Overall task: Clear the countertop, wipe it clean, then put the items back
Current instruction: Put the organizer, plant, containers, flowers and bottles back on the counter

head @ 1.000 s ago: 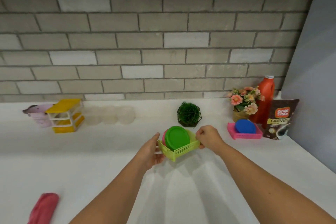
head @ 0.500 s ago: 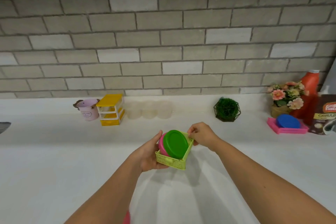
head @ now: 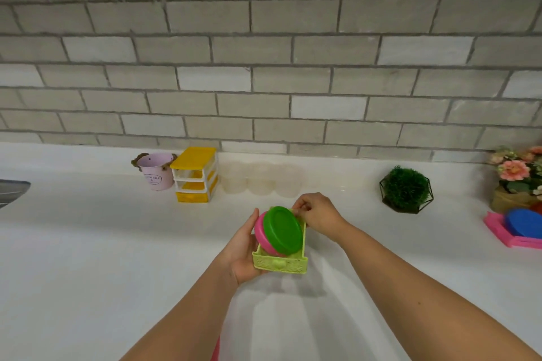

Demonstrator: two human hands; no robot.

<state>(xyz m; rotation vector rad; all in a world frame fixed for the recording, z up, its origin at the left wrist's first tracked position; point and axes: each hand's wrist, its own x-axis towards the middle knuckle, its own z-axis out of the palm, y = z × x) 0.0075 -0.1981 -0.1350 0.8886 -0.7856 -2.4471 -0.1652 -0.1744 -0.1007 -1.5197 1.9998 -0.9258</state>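
**Grip state.** My left hand (head: 243,252) cups the near-left side of the yellow-green basket (head: 280,265), with the thumb up along its left wall. The fingers pass under the base and are hidden there. My right hand (head: 319,215) pinches the far-right corner of the rim with curled fingers, and the green lid (head: 283,230) partly masks the fingertips.

**Contents.** The green lid stands on edge, tilted, inside the basket. A pink lid (head: 259,231) lies against its left face and is mostly covered. Both lids hide the basket floor.

**Position.** The basket is over the middle of the white countertop (head: 88,243), with a shadow below its front. I cannot tell whether the base touches the surface.

**Cut off.**
- Left edge: only a corner of the sink (head: 11,189) shows.
- Right edge: the flower pot (head: 517,173) and the pink tray (head: 498,228), which carries a blue lid (head: 525,224), are clipped.
- Bottom edge: a pink sliver (head: 216,352) between my forearms is too small to identify.

**Clearances.**
- The pink bucket (head: 155,171), the yellow drawer unit (head: 195,174) and the faint translucent containers (head: 261,179) line the wall, apart from the basket.
- My right hand is near the containers.
- The wire-framed plant (head: 406,189) stands well to the right.
- Bare surface runs left from the basket to the sink.
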